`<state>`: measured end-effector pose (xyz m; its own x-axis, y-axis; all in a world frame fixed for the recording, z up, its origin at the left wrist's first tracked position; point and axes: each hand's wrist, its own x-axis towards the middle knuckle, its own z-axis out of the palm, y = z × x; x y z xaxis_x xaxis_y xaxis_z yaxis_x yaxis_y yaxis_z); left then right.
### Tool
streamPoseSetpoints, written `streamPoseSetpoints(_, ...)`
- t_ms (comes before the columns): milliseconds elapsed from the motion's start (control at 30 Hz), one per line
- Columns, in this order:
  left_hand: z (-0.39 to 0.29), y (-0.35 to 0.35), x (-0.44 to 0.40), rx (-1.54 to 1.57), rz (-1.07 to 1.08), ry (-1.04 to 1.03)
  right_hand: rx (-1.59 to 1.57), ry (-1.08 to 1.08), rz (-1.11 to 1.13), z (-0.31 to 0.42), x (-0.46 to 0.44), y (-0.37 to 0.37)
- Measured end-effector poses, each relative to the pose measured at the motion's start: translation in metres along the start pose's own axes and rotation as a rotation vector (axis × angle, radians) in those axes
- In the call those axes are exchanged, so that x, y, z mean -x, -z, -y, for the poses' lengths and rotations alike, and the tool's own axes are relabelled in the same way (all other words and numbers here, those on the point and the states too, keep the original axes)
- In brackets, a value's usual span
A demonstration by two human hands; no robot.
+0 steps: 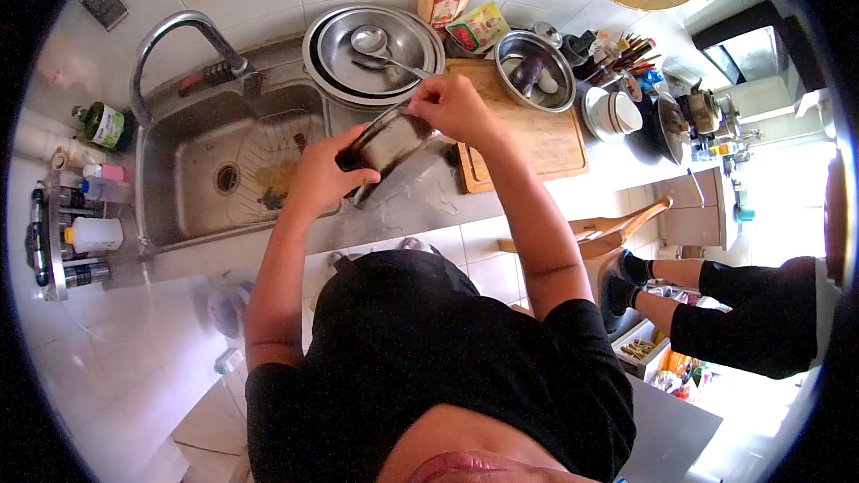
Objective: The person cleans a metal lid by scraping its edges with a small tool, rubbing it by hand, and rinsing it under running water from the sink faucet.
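Observation:
A dark-rimmed container with a clear, shiny face (394, 141) is held tilted above the steel counter, between the sink and the cutting board. My left hand (329, 170) grips its left side, thumb across the near edge. At its upper right corner my right hand (452, 107) has its fingers pinched together; what they hold is too small to make out. Just behind are nested steel bowls (327, 63) with a ladle (385, 49) lying in them. The wooden cutting board (528, 139) lies right of the container.
The sink (179, 197) with its faucet (192, 20) is at the left. A steel bowl (535, 72) holding dark purple items sits on the board's back edge. White bowls (617, 114) and a wok (668, 128) stand farther right. Another person's legs (662, 300) show at lower right.

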<state>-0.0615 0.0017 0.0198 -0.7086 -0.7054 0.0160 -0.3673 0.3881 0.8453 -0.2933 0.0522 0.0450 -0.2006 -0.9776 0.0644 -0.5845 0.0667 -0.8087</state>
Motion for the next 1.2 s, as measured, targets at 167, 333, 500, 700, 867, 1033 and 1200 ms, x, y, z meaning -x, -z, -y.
streamPoseSetpoints(167,-0.007,0.004,-0.002,0.111,0.050,0.046,0.068,0.041,0.004,0.009,0.000,-0.014)
streamPoseSetpoints(333,-0.017,0.005,-0.001,0.071,0.015,0.023,0.050,-0.017,0.036,0.007,-0.002,-0.007)
streamPoseSetpoints(500,-0.016,0.004,-0.002,0.043,0.004,0.008,0.169,0.121,-0.052,0.009,0.001,-0.022)
streamPoseSetpoints(700,-0.012,-0.002,-0.003,0.077,0.017,0.047,0.102,-0.002,-0.058,0.010,0.002,-0.013)
streamPoseSetpoints(867,-0.016,0.004,-0.002,0.048,0.000,-0.009,0.102,0.019,-0.056,0.010,0.003,-0.010)
streamPoseSetpoints(1033,-0.010,-0.002,-0.005,0.050,0.007,0.041,0.161,0.079,-0.066,0.009,0.000,-0.030)
streamPoseSetpoints(1200,-0.012,0.003,-0.001,0.071,0.000,0.045,0.158,0.059,-0.081,0.012,0.001,-0.014)
